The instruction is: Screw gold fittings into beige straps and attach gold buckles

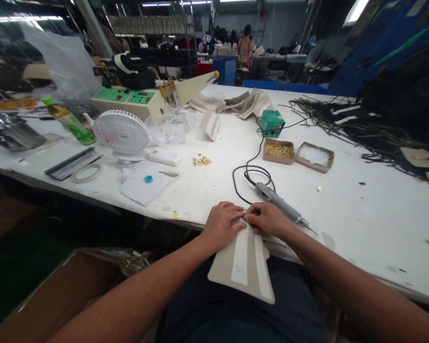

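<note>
- Head view: panel at six o'clock, over lap and table edge; pale strips already along it.
- Left hand flat on panel, thumb apart from fingers.
- Right hand at panel's twelve o'clock end, thumb and forefinger pressed together; anything between them hidden.
- Driver, two o'clock from hands, untouched.
- Fittings loose, eleven o'clock; any fixed at panel's end, cannot tell.

Hands close together, fingers bent, forearms converging.
</note>
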Demonstrator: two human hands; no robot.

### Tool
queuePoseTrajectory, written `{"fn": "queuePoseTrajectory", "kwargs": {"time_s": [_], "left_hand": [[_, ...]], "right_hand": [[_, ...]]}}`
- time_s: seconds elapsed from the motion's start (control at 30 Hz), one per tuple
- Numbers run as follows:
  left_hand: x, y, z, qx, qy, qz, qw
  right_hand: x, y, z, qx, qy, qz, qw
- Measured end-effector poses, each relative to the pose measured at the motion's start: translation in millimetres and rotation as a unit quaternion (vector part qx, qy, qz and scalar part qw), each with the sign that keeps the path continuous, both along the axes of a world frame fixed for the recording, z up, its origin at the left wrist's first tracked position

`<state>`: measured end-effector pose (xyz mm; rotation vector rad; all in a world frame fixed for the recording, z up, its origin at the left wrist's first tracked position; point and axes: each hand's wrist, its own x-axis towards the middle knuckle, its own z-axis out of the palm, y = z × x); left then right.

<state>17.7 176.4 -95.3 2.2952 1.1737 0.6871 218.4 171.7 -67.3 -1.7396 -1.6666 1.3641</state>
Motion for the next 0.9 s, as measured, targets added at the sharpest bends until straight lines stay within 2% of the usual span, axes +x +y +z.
{"fn": "queuePoseTrajectory", "kwargs": {"time_s": [0.2, 0.27, 0.33, 0.4, 0.47, 0.57, 0.63, 0.67, 0.73, 0.77, 0.83, 0.9], "left_hand": [[1, -2, -3.5, 0.011, 0.008, -0.002, 1.0], [1, -2, -2.8, 0.011, 0.009, -0.003, 1.0], [1, -2, -1.1, 0.011, 0.01, -0.003, 1.0], [1, -3, 1.1, 0.012, 0.008, 0.0, 1.0], [1, -5, 2.7, 0.013, 0.004, 0.005, 1.0], [1, -7, 3.1, 0.015, -0.005, 0.015, 1.0], [1, -8, 2.2, 0.014, -0.012, 0.021, 1.0], [1, -9, 1.6, 0.012, -0.015, 0.022, 1.0], [1, -9, 0.7, 0.009, -0.019, 0.023, 1.0], [1, -9, 0.5, 0.009, -0.021, 0.023, 0.999], [1, -9, 0.6, 0.012, -0.02, 0.022, 0.999], [0, -9, 1.1, 0.017, -0.016, 0.021, 1.0]], "right_hand": [[6, -13, 4.3, 0.067, -0.019, 0.002, 0.998], [16, -16, 7.9, 0.156, -0.071, -0.038, 0.984], [32, -16, 9.2, 0.28, -0.183, -0.085, 0.939], [50, -14, 6.2, 0.339, -0.308, -0.097, 0.884], [67, -9, -0.2, 0.302, -0.374, -0.071, 0.874], [82, -3, -8.0, 0.231, -0.371, -0.046, 0.898], [86, -1, -6.4, 0.211, -0.31, -0.058, 0.925], [84, -1, -3.1, 0.194, -0.248, -0.078, 0.946], [76, -1, 7.4, 0.15, -0.047, -0.143, 0.977], [69, -2, 13.8, 0.129, 0.076, -0.18, 0.972], [48, -3, 26.7, 0.109, 0.288, -0.235, 0.922], [21, -4, 36.6, 0.121, 0.401, -0.257, 0.871]]}}
